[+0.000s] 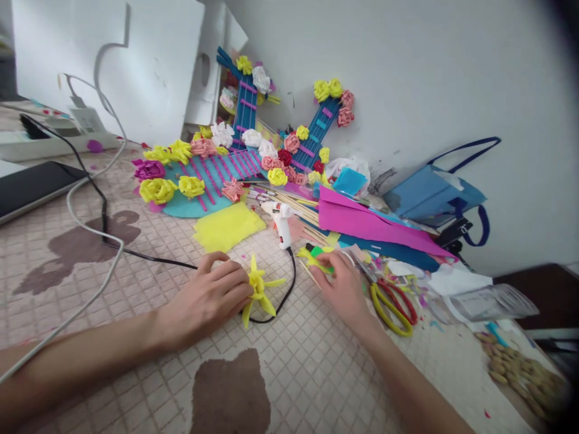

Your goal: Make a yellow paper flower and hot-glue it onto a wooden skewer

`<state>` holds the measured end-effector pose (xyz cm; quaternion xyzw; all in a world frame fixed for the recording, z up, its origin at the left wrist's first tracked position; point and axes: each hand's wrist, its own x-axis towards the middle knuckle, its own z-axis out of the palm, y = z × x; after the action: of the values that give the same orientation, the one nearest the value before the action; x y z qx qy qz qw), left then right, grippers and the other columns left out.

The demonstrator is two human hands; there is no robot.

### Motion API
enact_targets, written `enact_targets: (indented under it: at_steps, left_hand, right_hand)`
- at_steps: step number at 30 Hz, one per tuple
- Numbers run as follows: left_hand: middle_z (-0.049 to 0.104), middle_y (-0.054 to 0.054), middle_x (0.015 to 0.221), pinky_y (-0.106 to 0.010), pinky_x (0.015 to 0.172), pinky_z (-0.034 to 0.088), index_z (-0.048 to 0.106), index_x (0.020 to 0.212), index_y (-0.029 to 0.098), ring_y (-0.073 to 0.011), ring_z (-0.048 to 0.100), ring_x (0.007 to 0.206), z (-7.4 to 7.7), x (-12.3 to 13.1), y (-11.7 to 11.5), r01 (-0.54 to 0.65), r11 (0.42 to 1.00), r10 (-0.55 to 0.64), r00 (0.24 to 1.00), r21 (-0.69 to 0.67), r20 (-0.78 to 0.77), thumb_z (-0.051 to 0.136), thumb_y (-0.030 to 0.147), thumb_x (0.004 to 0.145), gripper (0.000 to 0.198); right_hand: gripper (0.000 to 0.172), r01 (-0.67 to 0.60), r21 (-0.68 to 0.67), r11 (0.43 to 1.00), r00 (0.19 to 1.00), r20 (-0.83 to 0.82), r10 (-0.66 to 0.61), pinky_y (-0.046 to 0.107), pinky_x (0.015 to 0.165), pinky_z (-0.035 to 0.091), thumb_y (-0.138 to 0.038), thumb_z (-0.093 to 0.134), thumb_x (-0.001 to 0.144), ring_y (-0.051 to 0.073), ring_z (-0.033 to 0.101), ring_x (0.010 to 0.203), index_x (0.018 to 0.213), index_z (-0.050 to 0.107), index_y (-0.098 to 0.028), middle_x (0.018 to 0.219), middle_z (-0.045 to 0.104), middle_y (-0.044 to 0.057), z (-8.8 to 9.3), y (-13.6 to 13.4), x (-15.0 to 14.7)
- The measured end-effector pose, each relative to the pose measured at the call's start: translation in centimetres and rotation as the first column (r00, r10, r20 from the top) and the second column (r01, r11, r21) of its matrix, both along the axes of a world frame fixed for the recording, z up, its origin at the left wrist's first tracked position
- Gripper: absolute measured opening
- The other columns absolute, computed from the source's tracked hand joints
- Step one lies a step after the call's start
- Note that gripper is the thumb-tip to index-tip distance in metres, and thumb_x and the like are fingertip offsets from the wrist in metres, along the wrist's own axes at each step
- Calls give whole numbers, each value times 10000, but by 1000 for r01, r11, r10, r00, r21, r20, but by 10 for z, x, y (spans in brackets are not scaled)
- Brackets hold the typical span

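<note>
A yellow paper flower [257, 287] with narrow pointed petals is pinched in my left hand [215, 289], low over the quilted cloth. The flower's back is hidden by my fingers. My right hand [341, 286] reaches over small yellow and green paper pieces [311, 258], its thumb and index finger apart beside them. Between and beyond my hands, a white glue gun [281, 224] stands with its black cord [291, 289] trailing behind the flower. Scissors [392, 308] with yellow and red handles lie just right of my right hand.
Yellow crepe sheets [230, 226] lie behind my left hand. Guitar-shaped blue pieces [203, 181] with paper flowers lean at the back. Wooden sticks [298, 205], magenta paper [371, 226] and a blue bag [434, 193] fill the back right. A white cable [85, 223] crosses the left side.
</note>
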<state>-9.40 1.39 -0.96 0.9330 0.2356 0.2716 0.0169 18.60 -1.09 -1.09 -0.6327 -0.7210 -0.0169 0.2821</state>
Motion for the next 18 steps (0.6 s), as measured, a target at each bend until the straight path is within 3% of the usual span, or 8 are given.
enact_targets:
  at_steps: [5,10,14,18]
  left_hand:
    - [621,-17,803,-400,880,313,600,858,171,-163,548,823,1,-3,1,-7,1000,7,1000,2,10,450,189,927,165]
    - [624,-14,796,-397,872,315,597,855,172,-163,549,822,0,-5,4,3,1000,-3,1000,0,22,469,189,920,145]
    - [628,-9,792,-401,872,314,590,864,166,-164,548,820,-1,-6,5,18,1000,-17,999,-21,41,476,189,920,130]
    - [633,-11,817,-404,883,311,588,889,166,-171,549,847,-1,-8,6,35,999,-34,999,-26,32,485,192,917,110]
  right_hand:
    - [324,-89,-2,996,994,-65,88,367,816,450,-361,623,751,239,562,896,1005,586,-163,962,623,103,2,65,-39]
    - [213,-116,-128,985,979,-181,92,293,647,422,-349,587,753,184,556,700,841,645,-164,766,635,41,-2,104,-57]
    - [239,-110,-121,986,927,-371,58,253,564,370,-387,547,781,140,499,605,755,622,-163,651,572,-3,4,103,-57]
    - [218,-128,-57,990,835,-544,76,237,538,379,-386,551,805,114,480,561,826,583,-172,636,560,-22,22,67,-53]
